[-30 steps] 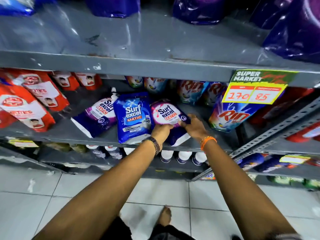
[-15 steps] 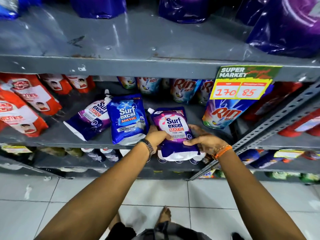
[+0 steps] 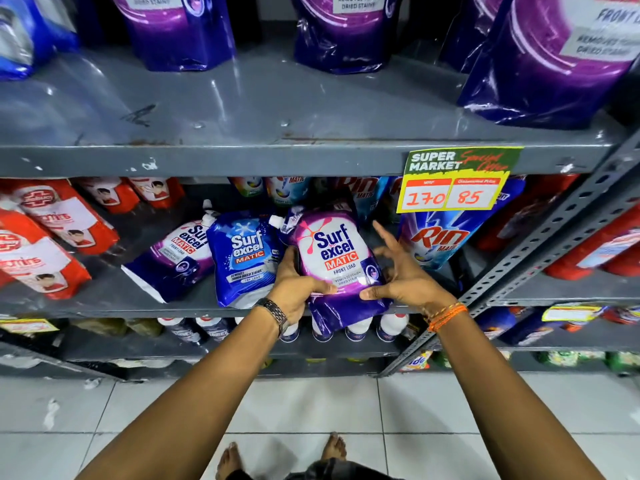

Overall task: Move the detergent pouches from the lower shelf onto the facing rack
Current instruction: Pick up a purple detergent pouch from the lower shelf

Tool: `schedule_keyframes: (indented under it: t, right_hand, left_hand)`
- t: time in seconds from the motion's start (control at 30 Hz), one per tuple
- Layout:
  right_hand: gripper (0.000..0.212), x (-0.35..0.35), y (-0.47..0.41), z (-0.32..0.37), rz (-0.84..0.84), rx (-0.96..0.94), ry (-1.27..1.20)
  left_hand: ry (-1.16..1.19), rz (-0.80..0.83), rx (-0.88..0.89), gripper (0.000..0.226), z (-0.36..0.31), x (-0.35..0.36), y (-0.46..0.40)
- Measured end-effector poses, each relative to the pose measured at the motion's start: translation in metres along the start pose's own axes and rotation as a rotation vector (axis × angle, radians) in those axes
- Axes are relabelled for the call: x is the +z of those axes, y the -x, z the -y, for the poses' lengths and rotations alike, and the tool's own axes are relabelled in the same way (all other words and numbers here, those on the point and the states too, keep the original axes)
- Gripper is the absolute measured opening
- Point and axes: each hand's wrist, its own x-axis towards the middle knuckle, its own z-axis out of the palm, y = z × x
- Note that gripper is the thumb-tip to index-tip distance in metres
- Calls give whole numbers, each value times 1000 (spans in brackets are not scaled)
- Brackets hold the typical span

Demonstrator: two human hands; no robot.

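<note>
A purple Surf Excel Matic front-load pouch (image 3: 337, 261) is held up in front of the middle shelf (image 3: 104, 306). My left hand (image 3: 298, 289) grips its lower left edge, thumb across the front. My right hand (image 3: 401, 275) holds the lower right edge with thumb and palm, its fingers spread apart. On the shelf to the left lie a blue Surf Excel pouch (image 3: 244, 258) and another purple Surf Excel pouch (image 3: 176, 258). A blue Rin pouch (image 3: 436, 240) stands to the right.
Red Lifebuoy pouches (image 3: 45, 237) fill the shelf's left end. Large purple pouches (image 3: 554, 53) stand on the upper shelf (image 3: 277, 157), where a price tag (image 3: 457, 181) hangs. White-capped bottles (image 3: 356, 329) sit below. A slotted steel upright (image 3: 540, 251) slants at right. Tiled floor lies underfoot.
The purple pouch has come off the shelf and risen, now upright between both hands. My right hand's fingers have spread open. The view has tilted upward, showing more of the upper shelf.
</note>
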Motion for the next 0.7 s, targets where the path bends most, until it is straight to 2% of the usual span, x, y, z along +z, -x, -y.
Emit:
schedule_keyframes:
  t: [0.1, 0.27, 0.5, 0.7]
  right_hand:
    - [131, 6, -13, 4, -152, -20, -2]
    - [105, 16, -40, 8, -344, -46, 100]
    - [98, 25, -65, -1, -583, -75, 92]
    - [96, 34, -78, -19, -669, -88, 116]
  left_hand:
    - [-85, -10, 150, 92, -10, 1, -8]
    - [-280, -7, 313, 108, -32, 9, -30]
    - [-528, -13, 453, 102, -32, 19, -70]
    - [-667, -17, 435, 95, -38, 21, -92]
